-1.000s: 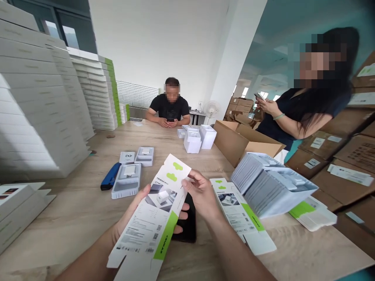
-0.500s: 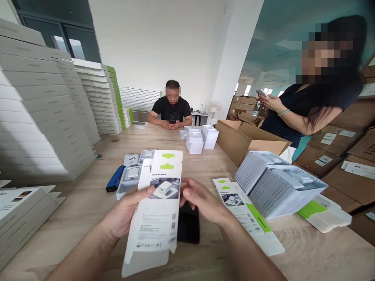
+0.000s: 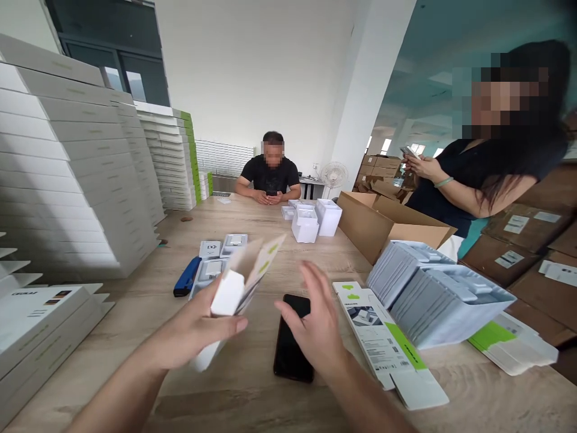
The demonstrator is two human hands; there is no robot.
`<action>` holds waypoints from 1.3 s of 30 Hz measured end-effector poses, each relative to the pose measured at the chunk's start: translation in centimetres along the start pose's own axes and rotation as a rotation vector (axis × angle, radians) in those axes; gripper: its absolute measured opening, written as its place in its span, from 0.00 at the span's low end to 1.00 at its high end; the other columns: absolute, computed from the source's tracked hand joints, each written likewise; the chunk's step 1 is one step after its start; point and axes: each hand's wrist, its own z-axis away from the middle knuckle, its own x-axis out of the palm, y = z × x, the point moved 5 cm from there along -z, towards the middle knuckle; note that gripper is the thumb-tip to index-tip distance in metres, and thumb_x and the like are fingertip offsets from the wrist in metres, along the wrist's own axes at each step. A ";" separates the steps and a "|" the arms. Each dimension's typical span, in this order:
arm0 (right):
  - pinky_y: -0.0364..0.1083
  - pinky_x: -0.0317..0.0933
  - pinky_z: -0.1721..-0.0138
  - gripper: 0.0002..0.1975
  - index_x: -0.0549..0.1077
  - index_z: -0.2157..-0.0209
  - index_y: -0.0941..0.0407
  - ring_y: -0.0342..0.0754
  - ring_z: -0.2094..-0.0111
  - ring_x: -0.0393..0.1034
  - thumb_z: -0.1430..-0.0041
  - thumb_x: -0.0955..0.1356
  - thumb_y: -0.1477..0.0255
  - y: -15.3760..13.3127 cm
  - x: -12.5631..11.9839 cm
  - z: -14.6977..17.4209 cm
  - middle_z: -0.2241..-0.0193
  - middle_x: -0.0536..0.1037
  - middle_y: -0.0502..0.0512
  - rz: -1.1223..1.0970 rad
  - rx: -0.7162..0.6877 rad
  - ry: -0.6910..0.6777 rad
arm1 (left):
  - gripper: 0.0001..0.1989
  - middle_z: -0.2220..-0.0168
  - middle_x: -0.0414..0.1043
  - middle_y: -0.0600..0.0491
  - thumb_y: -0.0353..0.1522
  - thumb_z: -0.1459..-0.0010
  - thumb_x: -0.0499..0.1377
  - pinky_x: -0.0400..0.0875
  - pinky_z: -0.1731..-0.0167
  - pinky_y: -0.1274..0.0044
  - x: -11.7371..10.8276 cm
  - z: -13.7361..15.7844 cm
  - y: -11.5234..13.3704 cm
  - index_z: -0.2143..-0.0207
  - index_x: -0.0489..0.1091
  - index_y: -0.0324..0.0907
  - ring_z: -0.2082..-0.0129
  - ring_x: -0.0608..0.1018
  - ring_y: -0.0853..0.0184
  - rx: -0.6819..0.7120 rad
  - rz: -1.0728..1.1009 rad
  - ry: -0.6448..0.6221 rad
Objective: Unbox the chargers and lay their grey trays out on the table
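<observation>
My left hand (image 3: 193, 332) is closed around a white cardboard box (image 3: 228, 293), held tilted above the table with its upper flaps standing open. The box is partly blurred. To its right, my right hand (image 3: 319, 319) is held up with fingers spread and nothing in it. Below that hand lies a black phone (image 3: 288, 352), partly covered by it. Behind the box sit grey trays (image 3: 211, 269) with white chargers, and a blue tool (image 3: 187, 275) lies beside them. A flat, unfolded box (image 3: 376, 337) with a green stripe rests to the right of the phone.
Stacked grey trays (image 3: 451, 310) stand at the right, beside an open brown carton (image 3: 383, 222). White boxes (image 3: 99, 156) rise in tall piles on the left. Small white boxes (image 3: 305, 225) stand farther back. One person (image 3: 270, 174) sits opposite; another (image 3: 478, 174) stands at the right.
The flat printed box has been opened out and turned in my left hand, so its end now faces me. My right hand has left it and opened, uncovering more of the phone.
</observation>
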 end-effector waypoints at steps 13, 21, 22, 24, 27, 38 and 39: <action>0.60 0.61 0.39 0.38 0.42 0.31 0.54 0.55 0.35 0.53 0.39 0.60 0.84 -1.7 0.8 0.5 0.37 0.61 0.63 0.091 -0.371 -0.079 | 0.52 0.35 0.59 0.52 0.24 0.53 0.59 0.74 0.53 0.74 2.3 0.1 0.7 0.32 0.37 0.59 0.37 0.65 0.54 -0.024 -0.387 -0.124; 0.55 0.66 0.47 0.20 0.70 0.49 0.54 0.52 0.51 0.71 0.40 0.64 0.83 -3.1 0.2 1.0 0.59 0.79 0.57 -0.163 -0.620 0.061 | 0.54 0.33 0.55 0.51 0.24 0.55 0.59 0.67 0.43 0.64 1.8 0.6 1.4 0.31 0.35 0.58 0.36 0.64 0.54 0.104 -0.519 -0.133; 0.54 0.68 0.49 0.16 0.72 0.52 0.54 0.50 0.53 0.72 0.39 0.64 0.83 -3.3 0.4 0.9 0.61 0.80 0.56 -0.176 -0.649 0.017 | 0.54 0.32 0.54 0.51 0.24 0.54 0.60 0.65 0.41 0.63 1.6 0.7 1.4 0.31 0.35 0.57 0.36 0.63 0.54 0.119 -0.564 -0.128; 0.52 0.68 0.52 0.12 0.72 0.57 0.55 0.50 0.53 0.72 0.38 0.63 0.81 -3.7 0.9 0.6 0.61 0.80 0.55 -0.148 -0.661 -0.042 | 0.53 0.31 0.51 0.51 0.29 0.52 0.64 0.61 0.39 0.61 1.3 1.0 1.6 0.31 0.35 0.56 0.35 0.61 0.53 0.156 -0.624 -0.139; 0.51 0.68 0.53 0.09 0.72 0.61 0.56 0.51 0.52 0.71 0.37 0.62 0.81 -4.1 1.5 0.6 0.60 0.80 0.56 -0.087 -0.669 -0.079 | 0.46 0.29 0.44 0.53 0.40 0.44 0.62 0.58 0.37 0.60 1.4 1.3 1.7 0.31 0.36 0.56 0.33 0.56 0.53 0.232 -0.682 -0.159; 0.46 0.64 0.67 0.13 0.65 0.53 0.52 0.46 0.68 0.67 0.41 0.65 0.71 0.9 1.4 -0.5 0.67 0.72 0.50 -0.495 0.261 -0.195 | 0.37 0.39 0.62 0.42 0.32 0.40 0.52 0.62 0.44 0.57 4.2 0.8 2.7 0.31 0.39 0.43 0.42 0.66 0.51 0.602 -1.027 0.077; 0.43 0.61 0.72 0.09 0.65 0.59 0.52 0.43 0.73 0.63 0.42 0.66 0.71 1.2 1.9 -0.4 0.72 0.69 0.46 -0.589 0.334 -0.244 | 0.38 0.40 0.63 0.41 0.31 0.40 0.52 0.62 0.44 0.56 4.6 0.8 2.6 0.31 0.39 0.42 0.43 0.66 0.51 0.614 -1.043 0.061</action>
